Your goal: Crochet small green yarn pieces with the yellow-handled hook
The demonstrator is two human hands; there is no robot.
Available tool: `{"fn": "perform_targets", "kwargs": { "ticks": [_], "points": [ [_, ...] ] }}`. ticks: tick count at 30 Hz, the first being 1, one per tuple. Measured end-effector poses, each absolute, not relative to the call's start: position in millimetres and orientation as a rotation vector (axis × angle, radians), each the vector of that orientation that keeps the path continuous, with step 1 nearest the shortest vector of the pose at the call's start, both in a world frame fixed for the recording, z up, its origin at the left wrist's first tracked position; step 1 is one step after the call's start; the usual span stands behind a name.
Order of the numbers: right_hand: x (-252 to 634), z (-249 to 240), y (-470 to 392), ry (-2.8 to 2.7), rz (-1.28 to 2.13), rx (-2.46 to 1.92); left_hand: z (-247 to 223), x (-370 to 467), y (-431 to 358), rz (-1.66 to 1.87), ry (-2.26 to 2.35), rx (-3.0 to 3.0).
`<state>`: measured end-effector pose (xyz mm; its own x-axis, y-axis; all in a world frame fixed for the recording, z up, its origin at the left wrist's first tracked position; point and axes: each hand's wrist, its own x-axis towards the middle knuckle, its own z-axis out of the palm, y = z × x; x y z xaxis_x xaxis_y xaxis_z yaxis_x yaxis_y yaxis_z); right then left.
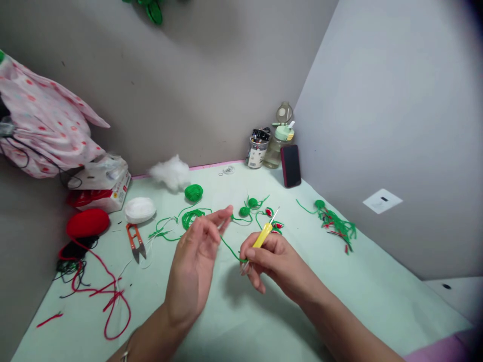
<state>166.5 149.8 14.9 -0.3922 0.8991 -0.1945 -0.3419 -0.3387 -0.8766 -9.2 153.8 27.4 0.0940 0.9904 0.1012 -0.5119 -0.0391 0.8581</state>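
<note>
My right hand (277, 256) is closed round the yellow handle of a crochet hook (264, 234), whose metal tip points up and away. At its fingertips is the end of a strand of green yarn (231, 249), beside a small clear item I cannot make out. This strand stretches across to my left hand (196, 266), raised palm inward with some fingers curled round the yarn and others stretched forward. Behind my left hand lie loose green yarn coils (190, 219) and a green yarn ball (193, 193). Small green crocheted balls (245, 211) and red-and-green pieces (277, 225) lie beyond my right hand.
At left are orange thread snips (135, 242), a white yarn ball (140, 209), red yarn (88, 223) and black yarn (71, 266). White stuffing (171, 173) sits at the back. A phone (291, 166), bottle (273, 153) and jar (257, 153) stand in the corner; yarn scraps (335, 223) lie right.
</note>
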Motion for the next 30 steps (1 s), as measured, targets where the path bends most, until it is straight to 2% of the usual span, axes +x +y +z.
{"fn": "perform_targets", "kwargs": {
  "ticks": [5, 10, 15, 18, 26, 28, 30],
  "points": [
    [167, 16, 150, -0.915, 1.752, -0.845, 12, -10, 157, 1.429, 1.01, 1.582],
    [162, 12, 149, -0.941, 1.712, -0.82, 14, -3, 151, 1.214, 0.979, 0.909],
    [164, 12, 146, -1.005, 1.625, -0.746, 20, -8, 158, 1.354, 0.955, 0.605],
    [165, 15, 141, -1.182, 1.284, -0.78, 18, -10, 159, 1.338, 1.082, 0.763],
    [161, 4, 129, -1.934, -0.124, -0.853, 12, -1, 149, 1.09, 0.888, 0.765],
    [165, -1, 127, -1.988, -0.29, -0.888, 12, -1, 146, 1.065, 0.843, 0.727],
    [168, -5, 125, -2.022, -0.305, -0.922, 13, -1, 144, 1.061, 0.794, 0.688]
  ]
}}
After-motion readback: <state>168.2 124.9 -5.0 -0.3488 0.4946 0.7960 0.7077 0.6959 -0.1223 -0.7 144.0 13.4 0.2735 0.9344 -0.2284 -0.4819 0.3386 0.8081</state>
